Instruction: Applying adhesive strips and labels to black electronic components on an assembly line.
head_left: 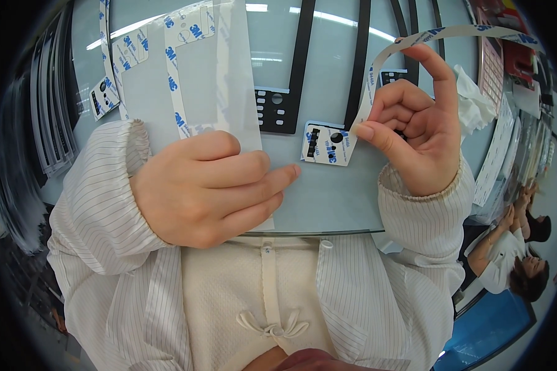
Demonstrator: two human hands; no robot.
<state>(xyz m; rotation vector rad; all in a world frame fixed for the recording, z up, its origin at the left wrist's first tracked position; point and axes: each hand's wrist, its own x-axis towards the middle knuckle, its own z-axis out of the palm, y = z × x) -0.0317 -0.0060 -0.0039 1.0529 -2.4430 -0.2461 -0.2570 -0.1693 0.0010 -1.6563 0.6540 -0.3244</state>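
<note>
In my right hand (414,117) is a long white adhesive strip (370,80) with blue print. My thumb lies at its lower end, and the strip arches over my raised index fingertip toward the far right. Right by the thumb, a small white adhesive patch (329,146) with cutouts covers the end of a black frame piece (356,74). My left hand (207,188) lies over a translucent liner sheet (241,80), fingers loosely bent and slightly apart, its longest fingertip just short of the patch. The left thumb is hidden, as is whatever lies beneath the palm.
Another black frame piece (278,111) with cutouts lies between the hands. Blue-printed adhesive pieces (132,49) lie at the far left. Dark strips (46,93) are stacked along the left. Crumpled white paper (474,102) is at the right. Two people (507,253) sit beyond the right side.
</note>
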